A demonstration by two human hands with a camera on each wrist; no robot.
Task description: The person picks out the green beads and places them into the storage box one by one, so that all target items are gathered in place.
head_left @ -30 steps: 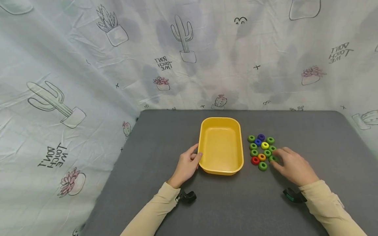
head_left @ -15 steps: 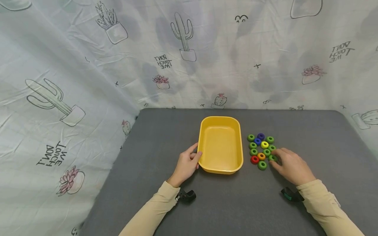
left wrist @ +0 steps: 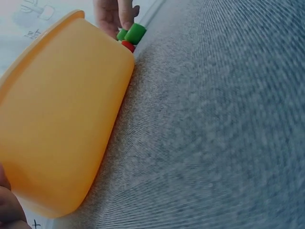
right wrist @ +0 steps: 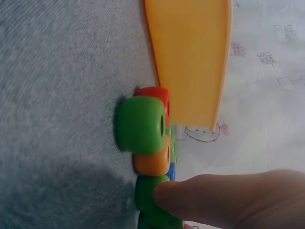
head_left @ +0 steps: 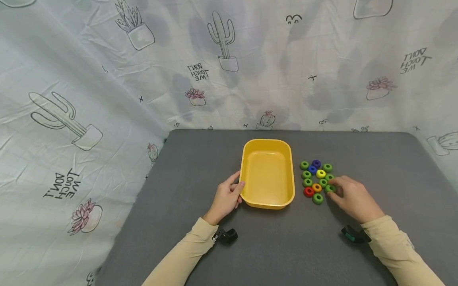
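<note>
A yellow tray [head_left: 266, 142] stands empty in the middle of the grey table [head_left: 200, 167]. My left hand [head_left: 239, 190] holds its left wall, thumb on the rim. Right of the tray lies a cluster of small rings [head_left: 316, 174]: mostly green, with blue, purple, yellow, orange and red ones. My right hand [head_left: 336, 190] pinches a green ring [head_left: 329, 188] at the cluster's near right edge. In the right wrist view a fingertip [right wrist: 214, 195] touches that green ring [right wrist: 147, 191], beside an orange ring [right wrist: 152, 162] and another green ring [right wrist: 140, 125]. The left wrist view shows the tray [left wrist: 62, 119] close up.
A cactus-print cloth [head_left: 107, 79] hangs behind the table and along its left side. The table's left edge [head_left: 143, 190] runs close to my left arm. Bare grey surface lies right of the rings and in front of the tray.
My right hand's fingers have drawn in around the green ring at the cluster's edge. The left hand has stayed on the tray.
</note>
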